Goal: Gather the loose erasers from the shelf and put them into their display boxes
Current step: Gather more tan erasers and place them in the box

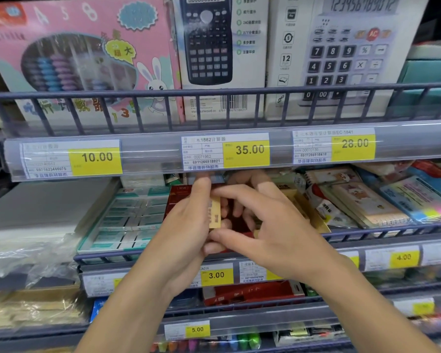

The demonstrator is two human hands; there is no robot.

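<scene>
— Where's the eraser [215,212]?
— Upright in the left hand [189,222], whose fingers grasp it, long axis vertical, above the red display box [175,200].
— And the right hand [267,225]?
— Nearer, fingers curled beside it (grasping anything? can't tell).

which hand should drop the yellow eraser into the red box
Left. The left hand already pinches the yellow eraser directly over the red display box; the right hand only reaches across beside it.
</scene>
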